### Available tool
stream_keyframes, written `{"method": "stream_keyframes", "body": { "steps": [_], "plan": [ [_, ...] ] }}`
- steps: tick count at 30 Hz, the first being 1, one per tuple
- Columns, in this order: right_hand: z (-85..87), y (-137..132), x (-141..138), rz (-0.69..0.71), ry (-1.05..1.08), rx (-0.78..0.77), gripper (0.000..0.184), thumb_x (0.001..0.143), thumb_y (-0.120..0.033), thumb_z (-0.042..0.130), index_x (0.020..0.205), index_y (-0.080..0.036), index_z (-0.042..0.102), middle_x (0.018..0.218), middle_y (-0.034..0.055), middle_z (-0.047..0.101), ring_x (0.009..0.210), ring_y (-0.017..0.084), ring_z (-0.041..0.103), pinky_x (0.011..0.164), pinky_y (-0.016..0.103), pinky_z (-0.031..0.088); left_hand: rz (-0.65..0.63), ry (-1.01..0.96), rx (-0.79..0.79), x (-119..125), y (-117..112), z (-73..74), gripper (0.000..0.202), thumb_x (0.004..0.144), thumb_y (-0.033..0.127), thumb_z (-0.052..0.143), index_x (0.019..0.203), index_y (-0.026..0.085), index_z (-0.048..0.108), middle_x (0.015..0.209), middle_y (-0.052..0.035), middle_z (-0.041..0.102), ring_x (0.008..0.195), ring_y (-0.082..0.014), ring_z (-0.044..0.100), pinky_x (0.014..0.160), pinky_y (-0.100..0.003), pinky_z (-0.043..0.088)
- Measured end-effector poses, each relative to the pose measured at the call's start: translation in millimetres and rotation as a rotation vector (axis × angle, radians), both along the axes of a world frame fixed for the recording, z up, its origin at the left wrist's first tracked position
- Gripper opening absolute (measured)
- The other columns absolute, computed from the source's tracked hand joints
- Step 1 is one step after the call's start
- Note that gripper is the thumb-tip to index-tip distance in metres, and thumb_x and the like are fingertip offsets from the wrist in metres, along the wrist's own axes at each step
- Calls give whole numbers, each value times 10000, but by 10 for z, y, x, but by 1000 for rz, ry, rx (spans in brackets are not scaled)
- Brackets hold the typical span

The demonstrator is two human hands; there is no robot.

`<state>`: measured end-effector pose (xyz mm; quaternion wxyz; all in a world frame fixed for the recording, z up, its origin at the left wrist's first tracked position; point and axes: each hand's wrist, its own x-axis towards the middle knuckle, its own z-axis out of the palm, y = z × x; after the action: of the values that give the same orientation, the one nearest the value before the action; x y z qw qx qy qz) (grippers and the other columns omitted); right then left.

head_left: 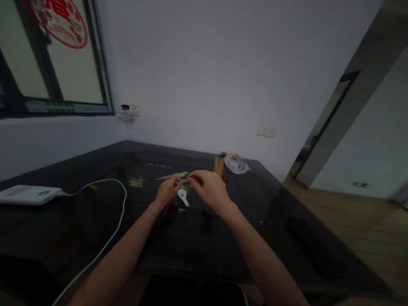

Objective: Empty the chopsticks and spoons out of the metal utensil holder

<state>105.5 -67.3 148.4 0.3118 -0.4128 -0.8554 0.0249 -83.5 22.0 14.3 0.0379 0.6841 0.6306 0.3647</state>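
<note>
- Black and glossy, the table (pixel 197 250) stretches from the person's front to the pale wall (pixel 204 85), with a leafy picture on its top.
- The left hand (pixel 167 192) is above it, fingers curled and narrow; I cannot tell whether they are closed on something small.
- The right hand (pixel 208 187) is just beside it, thumb and fingertips brought near each other and pointing toward the left hand; whether they grip anything, I cannot tell.
- The white spoon (pixel 182 196) with a blue mark is between the two hands, its handle end toward the person; whether the left fingers touch it is unclear.
- Beyond the right hand, a bunch of wooden sticks (pixel 219 165) stands upright, with a clear plastic bag (pixel 236 164) just to its right.
- Well to the left lies a white box (pixel 30 195), with a white cable (pixel 123 206) curving from it toward the person.
</note>
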Motion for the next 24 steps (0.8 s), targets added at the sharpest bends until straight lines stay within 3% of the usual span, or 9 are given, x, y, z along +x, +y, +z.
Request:
{"method": "stream_keyframes", "body": {
  "steps": [4,9,12,15,19,24],
  "plan": [
    [-110,76,739,-115,318,30,238,853,-340,515,806,-191,694,754,46,687,677,164,603,621,253,421,-142,-205,30,127,-2,4,212,832,323,497,890,164,625,787,-35,670,714,-151,610,647,-235,447],
    [-612,501,1413,-301,482,-95,292,786,-402,546,763,-150,690,656,65,666,583,169,577,546,261,406,-283,-264,38,415,-50,208,251,838,347,484,899,162,643,887,-55,685,798,-171,623,712,-258,475],
    [-898,754,1471,-244,496,-258,326,764,-403,563,882,-132,703,783,80,705,685,182,623,608,263,449,-352,-215,6,646,-20,399,270,835,342,491,935,153,656,922,-71,687,847,-181,626,760,-268,481],
    [-1048,917,1363,-159,504,-359,369,778,-390,552,993,-125,694,906,97,715,795,195,643,667,274,474,-350,-174,-43,861,101,531,300,816,323,518,991,127,663,991,-97,684,916,-198,623,820,-279,472],
    [-1080,991,1221,-112,503,-392,317,758,-357,589,931,-125,719,886,95,720,801,199,648,701,287,482,-386,-208,-168,1028,299,569,333,790,334,540,987,103,675,1019,-116,693,936,-217,630,820,-282,471],
    [-1088,1023,1161,-100,552,-431,239,704,-315,651,833,-127,724,817,80,720,785,202,656,702,286,491,-508,-303,-197,1069,398,533,346,748,396,550,869,109,701,883,-77,717,830,-210,642,719,-266,476]
  ]
}}
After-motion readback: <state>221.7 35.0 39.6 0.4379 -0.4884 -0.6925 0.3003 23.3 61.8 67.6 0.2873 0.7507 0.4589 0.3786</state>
